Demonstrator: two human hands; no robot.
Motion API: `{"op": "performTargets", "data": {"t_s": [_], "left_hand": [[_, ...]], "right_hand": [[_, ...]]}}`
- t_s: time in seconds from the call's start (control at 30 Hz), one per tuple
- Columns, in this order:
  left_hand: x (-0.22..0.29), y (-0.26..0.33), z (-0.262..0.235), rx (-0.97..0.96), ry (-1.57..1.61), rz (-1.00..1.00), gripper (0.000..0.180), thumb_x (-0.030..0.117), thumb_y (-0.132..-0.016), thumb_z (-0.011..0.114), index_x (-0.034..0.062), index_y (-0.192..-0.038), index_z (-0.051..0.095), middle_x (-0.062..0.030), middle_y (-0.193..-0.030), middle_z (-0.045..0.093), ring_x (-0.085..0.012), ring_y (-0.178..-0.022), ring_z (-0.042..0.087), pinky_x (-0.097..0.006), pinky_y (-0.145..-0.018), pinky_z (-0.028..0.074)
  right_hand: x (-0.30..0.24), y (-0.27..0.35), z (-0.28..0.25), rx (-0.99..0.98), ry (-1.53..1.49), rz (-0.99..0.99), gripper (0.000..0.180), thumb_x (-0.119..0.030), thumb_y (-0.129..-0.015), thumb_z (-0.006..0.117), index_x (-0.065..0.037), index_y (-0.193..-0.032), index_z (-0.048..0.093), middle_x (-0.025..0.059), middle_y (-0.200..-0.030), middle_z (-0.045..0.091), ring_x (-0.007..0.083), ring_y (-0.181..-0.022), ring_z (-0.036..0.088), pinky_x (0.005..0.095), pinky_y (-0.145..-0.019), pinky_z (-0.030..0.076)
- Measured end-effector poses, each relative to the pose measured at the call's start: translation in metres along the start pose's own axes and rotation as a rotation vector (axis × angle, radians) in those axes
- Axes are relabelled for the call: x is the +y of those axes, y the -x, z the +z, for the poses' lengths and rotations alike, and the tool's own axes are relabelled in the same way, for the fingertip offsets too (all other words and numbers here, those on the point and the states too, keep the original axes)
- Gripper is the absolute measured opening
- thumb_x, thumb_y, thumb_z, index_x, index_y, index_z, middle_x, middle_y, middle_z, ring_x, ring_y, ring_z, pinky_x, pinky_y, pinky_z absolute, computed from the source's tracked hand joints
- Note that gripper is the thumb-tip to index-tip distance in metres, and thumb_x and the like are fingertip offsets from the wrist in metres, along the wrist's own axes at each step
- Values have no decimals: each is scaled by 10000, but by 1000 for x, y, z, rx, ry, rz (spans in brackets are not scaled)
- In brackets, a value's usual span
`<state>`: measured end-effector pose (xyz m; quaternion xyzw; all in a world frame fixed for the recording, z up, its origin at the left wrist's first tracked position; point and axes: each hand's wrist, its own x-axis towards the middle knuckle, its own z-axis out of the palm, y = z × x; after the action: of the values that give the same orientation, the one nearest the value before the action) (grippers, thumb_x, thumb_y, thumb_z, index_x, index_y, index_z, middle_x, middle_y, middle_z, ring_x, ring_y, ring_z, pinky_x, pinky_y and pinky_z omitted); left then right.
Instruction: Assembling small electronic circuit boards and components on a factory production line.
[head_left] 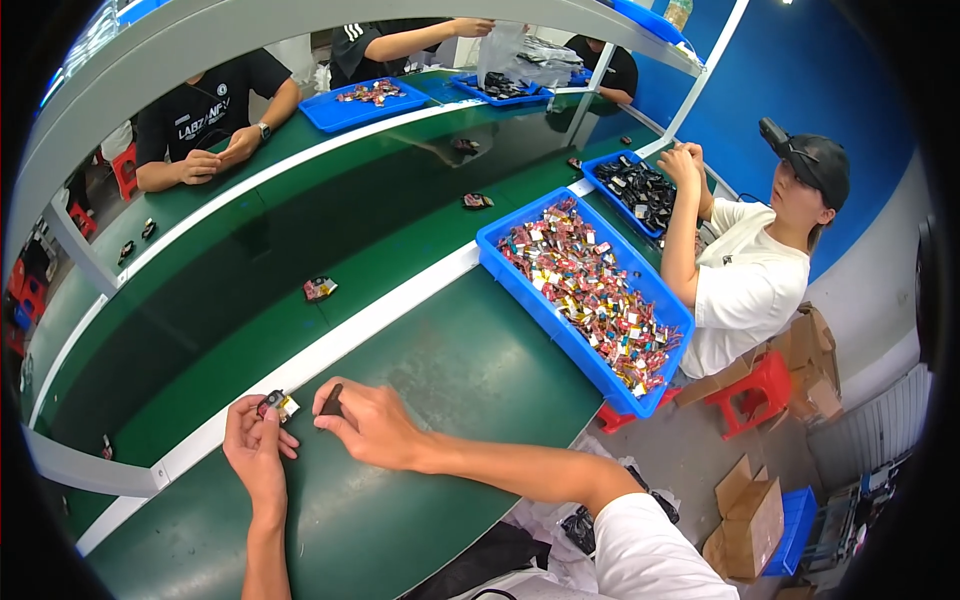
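At the far left, two small dark pieces (pixel 149 229) are seen lying on the far strip of green surface, beyond the white rail that edges the belt. To the right of them, a co-worker in a black T-shirt (pixel 215 115) is seated, with both hands brought together in front.

Near the far edge of the smooth green worktop (pixel 430 370), a small black piece with a yellow-and-white label (pixel 277 404) is pinched between the thumb and fingers of the left hand (pixel 258 440). It is held close to the white metal rail (pixel 370 315); whether the rail is touched cannot be told. The piece lies just left of the right hand (pixel 372 425), and a gap is left between the two. In the right hand, a slim dark brown piece (pixel 331 403) is pinched by thumb and forefinger, with the other fingers curled.

Beyond the rail, a red-and-yellow labelled piece (pixel 320 289) is carried on the dark green belt (pixel 230 330). At the right end of the worktop, a blue plastic bin (pixel 490 255) is filled with red, yellow and white pieces (pixel 585 290). Farther right, a co-worker in a white T-shirt (pixel 750 275) is seen beside a blue tray of black pieces (pixel 640 190).
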<state>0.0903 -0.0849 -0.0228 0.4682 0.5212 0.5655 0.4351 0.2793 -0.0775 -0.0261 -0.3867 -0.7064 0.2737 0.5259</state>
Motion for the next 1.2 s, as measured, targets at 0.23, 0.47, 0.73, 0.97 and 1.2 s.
{"op": "performTargets", "data": {"t_s": [0.23,0.47,0.73,0.97,1.2], "left_hand": [[3,0,2,-10,-9,-7,172,31,-984,592,-38,-1139,562,-82,-864,647,-97,-556,581,-206,-447,428],[1,-1,1,6,-4,-13,170,29,-981,590,-34,-1136,566,-86,-868,653,-97,-554,581,-208,-446,429],[1,0,1,-6,-14,-7,155,48,-979,588,-9,-1122,583,-68,-869,647,-91,-545,565,-202,-448,421],[4,1,4,-10,-15,-15,151,48,-978,590,-11,-1116,584,-67,-861,645,-88,-542,563,-199,-449,419],[3,1,3,-12,-12,-4,151,49,-979,592,-12,-1116,584,-62,-845,641,-85,-541,561,-197,-447,416]], "right_hand": [[1,-2,-1,7,-3,-23,122,-86,-872,737,-45,-947,650,49,-745,646,141,-465,515,304,-491,417],[1,-1,-1,-13,28,-28,135,-99,-868,746,-49,-952,654,60,-789,684,140,-465,532,305,-495,438],[1,-2,-4,-16,21,-37,131,-100,-884,733,-48,-958,637,64,-841,711,153,-470,547,311,-504,454],[2,-3,-7,-22,44,-31,141,-111,-880,741,-69,-972,642,56,-834,715,151,-474,552,307,-497,451],[2,-3,-5,-13,49,-39,154,-120,-873,751,-68,-972,645,52,-829,717,148,-474,552,302,-493,452]]}}
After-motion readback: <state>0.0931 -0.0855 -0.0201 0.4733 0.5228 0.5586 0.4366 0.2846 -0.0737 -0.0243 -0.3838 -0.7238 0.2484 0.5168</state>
